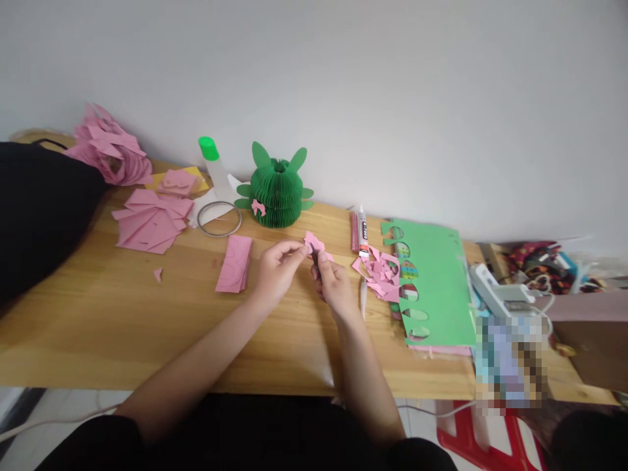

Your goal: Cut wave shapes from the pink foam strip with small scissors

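My left hand [279, 269] pinches a small piece of pink paper [314, 242] above the middle of the table. In my right hand [334, 282] is a pair of dark scissors [315, 255], its blades at the paper; the handles are mostly hidden by my fingers. A folded pink paper with drawn curves [234, 265] lies left of my hands. Behind them stands a green honeycomb-paper figure [277, 196] with leaf-like pieces and a small pink bow shape [258, 208]. Pink paper scraps [380, 275] lie to the right, beside a glue tube [363, 232].
Green sheets with cut-out ovals [436, 284] lie at the right, near a power strip [495, 288]. At the left are folded pink papers [152, 222], a tape roll [219, 218], a green-capped bottle [212, 160] and a black bag [39, 209]. A wall [343, 118] rises behind the table.
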Available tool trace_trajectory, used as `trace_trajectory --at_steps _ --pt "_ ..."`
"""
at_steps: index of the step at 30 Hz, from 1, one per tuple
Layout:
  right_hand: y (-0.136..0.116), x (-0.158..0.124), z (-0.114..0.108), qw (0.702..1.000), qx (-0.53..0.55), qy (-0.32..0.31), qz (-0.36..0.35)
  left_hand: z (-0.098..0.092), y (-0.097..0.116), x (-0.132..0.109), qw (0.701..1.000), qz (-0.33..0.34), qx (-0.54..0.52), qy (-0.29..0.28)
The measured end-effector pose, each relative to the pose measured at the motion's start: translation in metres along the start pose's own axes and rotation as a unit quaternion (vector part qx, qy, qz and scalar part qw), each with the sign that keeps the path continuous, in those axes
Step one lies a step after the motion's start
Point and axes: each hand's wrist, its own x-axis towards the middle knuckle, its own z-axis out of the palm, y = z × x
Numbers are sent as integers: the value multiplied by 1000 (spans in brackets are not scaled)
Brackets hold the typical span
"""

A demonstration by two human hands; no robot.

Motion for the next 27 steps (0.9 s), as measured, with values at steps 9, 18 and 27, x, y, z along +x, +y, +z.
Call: trace_trajectory --at_steps 9,18,27 --pt "-1 0 0 1000 -2 3 0 0 0 -1 1000 -3 5 -5" --pt "-1 -1 0 1000 8 -1 -1 -1 2 -2 1000 -6 -1 -12" --pt "-2 -1 -1 1000 15 -6 -5 -3 7 0 1000 -4 -11 -29"
